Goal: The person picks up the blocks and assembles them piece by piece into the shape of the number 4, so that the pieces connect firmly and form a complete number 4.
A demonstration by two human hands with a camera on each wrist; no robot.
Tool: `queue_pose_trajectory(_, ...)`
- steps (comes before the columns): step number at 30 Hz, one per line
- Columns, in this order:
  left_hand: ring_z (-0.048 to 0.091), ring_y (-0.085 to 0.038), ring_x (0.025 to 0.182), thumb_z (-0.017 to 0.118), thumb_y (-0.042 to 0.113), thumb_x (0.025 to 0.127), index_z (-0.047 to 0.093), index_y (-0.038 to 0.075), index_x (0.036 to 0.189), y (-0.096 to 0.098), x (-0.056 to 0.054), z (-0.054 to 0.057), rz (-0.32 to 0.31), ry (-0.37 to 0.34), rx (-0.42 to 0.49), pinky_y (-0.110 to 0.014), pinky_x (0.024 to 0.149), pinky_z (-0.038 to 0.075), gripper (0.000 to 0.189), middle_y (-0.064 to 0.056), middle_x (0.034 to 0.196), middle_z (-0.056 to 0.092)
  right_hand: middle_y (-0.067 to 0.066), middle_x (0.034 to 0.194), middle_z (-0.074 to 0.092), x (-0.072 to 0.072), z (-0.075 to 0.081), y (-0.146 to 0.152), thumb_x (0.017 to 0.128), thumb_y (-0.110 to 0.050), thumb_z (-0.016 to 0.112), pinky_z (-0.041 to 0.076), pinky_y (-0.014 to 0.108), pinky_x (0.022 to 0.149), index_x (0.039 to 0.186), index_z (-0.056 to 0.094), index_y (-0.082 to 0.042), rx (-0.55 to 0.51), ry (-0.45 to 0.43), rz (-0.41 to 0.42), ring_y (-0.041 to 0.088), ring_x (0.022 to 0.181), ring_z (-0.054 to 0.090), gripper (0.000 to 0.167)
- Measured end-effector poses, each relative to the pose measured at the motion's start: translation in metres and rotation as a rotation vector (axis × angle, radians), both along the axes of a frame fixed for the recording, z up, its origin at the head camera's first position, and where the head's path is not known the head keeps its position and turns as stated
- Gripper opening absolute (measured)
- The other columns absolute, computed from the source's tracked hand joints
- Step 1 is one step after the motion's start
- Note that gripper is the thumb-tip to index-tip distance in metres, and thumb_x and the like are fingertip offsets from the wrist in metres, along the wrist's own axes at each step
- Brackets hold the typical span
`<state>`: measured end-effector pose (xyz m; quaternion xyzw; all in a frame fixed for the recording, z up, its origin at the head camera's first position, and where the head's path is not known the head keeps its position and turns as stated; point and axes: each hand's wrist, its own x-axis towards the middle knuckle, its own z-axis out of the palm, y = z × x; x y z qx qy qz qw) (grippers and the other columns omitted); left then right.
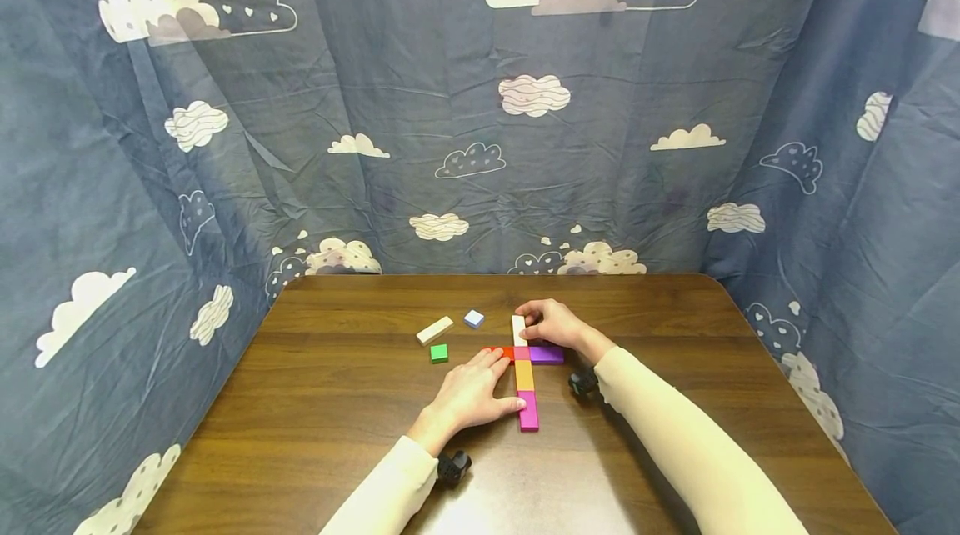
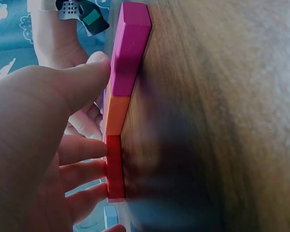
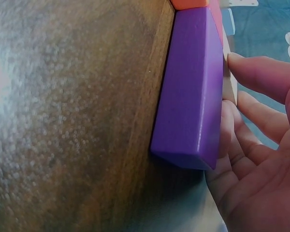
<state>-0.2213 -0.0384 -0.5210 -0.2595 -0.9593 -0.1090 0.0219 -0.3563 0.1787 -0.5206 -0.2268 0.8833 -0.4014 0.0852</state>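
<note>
Several coloured blocks form a cross on the table. My left hand (image 1: 468, 393) lies over its left side, fingers stretched onto the red block (image 2: 115, 166) and thumb against the magenta block (image 1: 529, 414). Between them an orange block (image 1: 524, 375) runs up to a small pink block (image 1: 522, 353) at the centre. A purple block (image 3: 188, 87) makes the right arm. At the far end, my right hand (image 1: 553, 324) holds a white block (image 1: 518, 327) between thumb and fingers, its near end right at the pink block.
Left of the cross lie a cream block (image 1: 435, 331), a small green block (image 1: 439, 354) and a small light-blue block (image 1: 474, 318). The brown wooden table (image 1: 315, 435) ends at a dark blue curtain (image 1: 420, 118) with cloud prints.
</note>
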Motion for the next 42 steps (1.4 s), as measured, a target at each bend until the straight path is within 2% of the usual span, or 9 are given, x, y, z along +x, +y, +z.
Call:
queue_pose_trajectory(10,0.043,-0.027,0.141,0.061,0.059,0.093,0.056,0.010,0.144,0.0005,0.0000,0.0000,0.002,0.028,0.000,-0.048,0.103,0.046,0.071,-0.010,0.150,0.050,0.010,0.096,0.066,0.0003,0.0002,0.0001,0.082,-0.009,0.080,0.049,0.029,0.071,0.125,0.066,0.000,-0.002,-0.025,-0.010,0.020,0.085,0.060,0.046)
queue_pose_trajectory(19,0.040,-0.028,0.143,0.058,0.052,0.097,0.053,0.009,0.146,-0.0003,0.0011,0.0003,0.019,-0.013,0.016,-0.050,0.106,0.043,0.065,-0.008,0.154,0.046,0.009,0.094,0.066,0.0004,0.0011,-0.0018,0.082,-0.008,0.079,0.049,0.027,0.067,0.125,0.066,0.000,0.002,-0.019,-0.016,0.019,0.082,0.059,0.045)
queue_pose_trajectory(32,0.040,-0.028,0.143,0.060,0.046,0.097,0.054,0.009,0.145,-0.0003,-0.0006,-0.0006,0.018,-0.007,0.024,-0.050,0.106,0.044,0.061,-0.009,0.154,0.046,0.010,0.093,0.066,-0.0004,-0.0008,-0.0017,0.083,-0.008,0.079,0.048,0.027,0.067,0.123,0.066,0.002,-0.012,0.000,-0.006,0.022,0.082,0.060,0.043)
queue_pose_trajectory(42,0.039,-0.028,0.143,0.060,0.045,0.098,0.054,0.009,0.146,-0.0007,-0.0017,-0.0023,0.012,-0.005,0.022,-0.050,0.107,0.043,0.060,-0.009,0.154,0.045,0.013,0.097,0.066,0.0013,0.0002,-0.0020,0.084,-0.009,0.079,0.049,0.028,0.067,0.125,0.066,0.000,-0.015,-0.029,-0.021,0.023,0.084,0.060,0.043)
